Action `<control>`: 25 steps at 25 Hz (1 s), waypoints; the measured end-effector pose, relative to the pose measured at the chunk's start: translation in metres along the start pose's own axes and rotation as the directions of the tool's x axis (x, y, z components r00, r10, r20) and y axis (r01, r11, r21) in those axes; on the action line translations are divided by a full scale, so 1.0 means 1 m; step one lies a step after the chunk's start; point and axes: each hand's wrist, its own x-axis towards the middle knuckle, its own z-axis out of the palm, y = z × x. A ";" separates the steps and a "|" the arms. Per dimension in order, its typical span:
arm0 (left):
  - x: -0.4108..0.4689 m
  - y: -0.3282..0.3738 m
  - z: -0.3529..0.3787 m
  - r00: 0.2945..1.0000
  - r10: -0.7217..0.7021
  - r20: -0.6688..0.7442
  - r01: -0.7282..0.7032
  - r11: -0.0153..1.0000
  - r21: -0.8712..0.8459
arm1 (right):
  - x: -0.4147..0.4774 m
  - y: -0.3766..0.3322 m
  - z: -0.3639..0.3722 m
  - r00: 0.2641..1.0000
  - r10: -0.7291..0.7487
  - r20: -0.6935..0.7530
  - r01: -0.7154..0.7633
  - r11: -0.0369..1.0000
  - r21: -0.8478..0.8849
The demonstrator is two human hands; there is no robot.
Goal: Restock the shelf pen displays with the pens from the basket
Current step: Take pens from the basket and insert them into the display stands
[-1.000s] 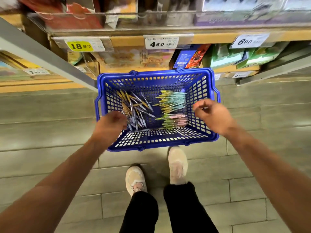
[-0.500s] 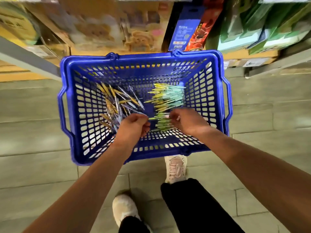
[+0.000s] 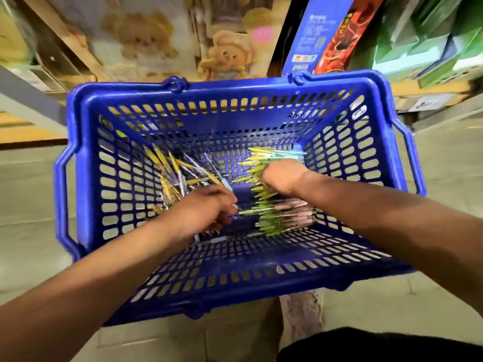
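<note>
A blue plastic basket (image 3: 86,158) stands on the floor below me, with both hands down inside it. Gold and clear wrapped pens (image 3: 170,176) lie loose on the left of its bottom. Green and teal pens (image 3: 264,152) are bunched on the right, with green and pink pens (image 3: 282,218) nearer me. My left hand (image 3: 203,212) rests among the wrapped pens, fingers curled at a green pen's tip; blur hides the grip. My right hand (image 3: 281,176) is a fist closed over the green and teal bunch.
Shelves rise just beyond the basket, holding bear-print boxes (image 3: 224,53), a blue and a red package (image 3: 311,35) and green boxes (image 3: 423,48). A grey shelf rail (image 3: 23,100) slants in at the left. Tiled floor surrounds the basket, and my shoe (image 3: 303,317) sits under its near edge.
My view dropped closer to the basket. Both hands went from above the rim down to the pens; the right hand moved onto the green and teal bunch and closed.
</note>
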 end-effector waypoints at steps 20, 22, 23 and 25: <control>-0.015 0.020 -0.022 0.987 0.067 -0.148 -0.112 0.943 -0.314 | -0.020 0.002 -0.076 0.997 -0.071 0.012 0.040 0.677 0.734; -0.005 0.021 -0.020 0.991 0.065 -0.121 -0.098 0.952 -0.291 | -0.016 0.014 -0.041 0.995 -0.005 0.103 -0.038 0.911 0.410; -0.002 0.020 -0.018 0.991 0.062 -0.120 -0.094 0.955 -0.282 | -0.015 0.015 -0.024 0.988 -0.003 0.152 -0.038 0.962 0.269; 0.003 0.020 -0.016 0.990 0.051 -0.130 -0.086 0.955 -0.283 | -0.017 0.015 0.004 0.985 -0.015 0.174 0.000 0.997 0.083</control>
